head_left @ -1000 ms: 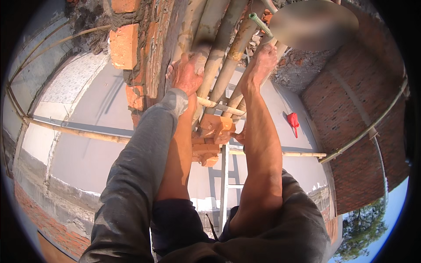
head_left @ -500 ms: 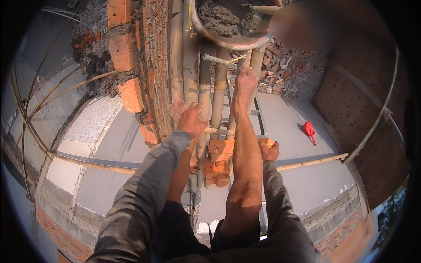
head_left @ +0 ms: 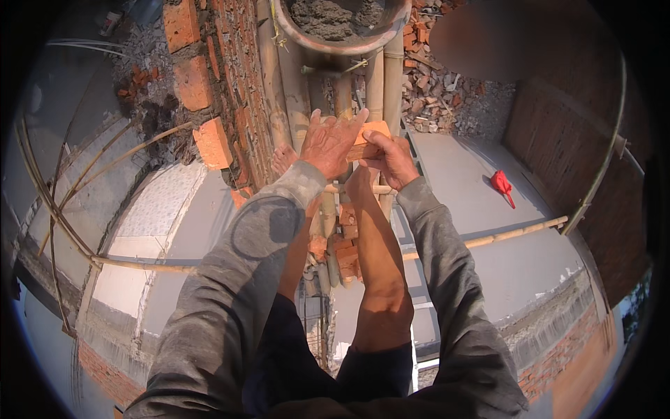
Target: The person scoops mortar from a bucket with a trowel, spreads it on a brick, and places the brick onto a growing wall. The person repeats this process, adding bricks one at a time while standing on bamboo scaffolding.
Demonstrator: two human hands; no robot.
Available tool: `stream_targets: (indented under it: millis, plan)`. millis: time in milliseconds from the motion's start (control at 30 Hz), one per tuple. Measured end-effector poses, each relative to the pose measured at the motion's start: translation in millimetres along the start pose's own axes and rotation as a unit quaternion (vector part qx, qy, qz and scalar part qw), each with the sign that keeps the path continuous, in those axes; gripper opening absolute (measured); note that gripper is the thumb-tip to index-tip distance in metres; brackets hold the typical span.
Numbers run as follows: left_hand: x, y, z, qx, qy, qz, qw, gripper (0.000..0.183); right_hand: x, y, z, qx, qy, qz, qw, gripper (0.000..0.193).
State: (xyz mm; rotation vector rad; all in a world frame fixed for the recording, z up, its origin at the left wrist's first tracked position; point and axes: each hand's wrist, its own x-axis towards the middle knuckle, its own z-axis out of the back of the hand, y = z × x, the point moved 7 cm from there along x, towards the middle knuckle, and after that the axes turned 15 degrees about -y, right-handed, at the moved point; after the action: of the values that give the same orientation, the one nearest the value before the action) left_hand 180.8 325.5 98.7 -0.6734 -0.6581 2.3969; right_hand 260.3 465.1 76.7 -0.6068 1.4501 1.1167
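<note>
An orange brick [head_left: 375,130] is gripped in my right hand [head_left: 394,162], thumb on the near face, above the bamboo poles [head_left: 296,91]. My left hand [head_left: 328,145] lies close against the brick's left side with its fingers stretched out and spread; whether it touches the brick I cannot tell. Below my hands, beside my bare right leg, several bricks [head_left: 347,257] are stacked on the poles. To the left runs a brick wall [head_left: 192,84] with grey mortar in its joints.
A round basin [head_left: 342,47] of wet mortar [head_left: 326,19] stands at the far end of the poles. Broken bricks [head_left: 433,98] lie beyond. Far below are a grey floor and a red object [head_left: 500,183]. A bamboo rail [head_left: 488,239] crosses at right.
My right hand has risen from the brick stack with a brick and moved up and left. My left hand has moved up and right, its fingers now spread beside that brick.
</note>
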Motion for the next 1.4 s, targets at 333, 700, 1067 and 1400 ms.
stream_targets:
  millis: [333, 700, 1067, 1400]
  plan:
    - [-29, 107, -59, -0.397, 0.138, 0.29, 0.86, 0.076, 48, -213, 210, -0.26, -0.415, 0.046, 0.871, 0.062]
    - [-69, 50, -62, -0.542, 0.122, 0.446, 0.701, 0.07, 23, -346, 136, -0.379, -0.346, 0.051, 0.857, 0.055]
    - [-38, 37, -86, -0.553, 0.114, 0.435, 0.701, 0.07, 23, -346, 161, -0.443, -0.29, 0.089, 0.843, 0.056]
    - [-28, 28, -88, -0.541, 0.133, 0.404, 0.726, 0.068, -41, -270, 246, -0.166, -0.29, 0.08, 0.939, 0.056]
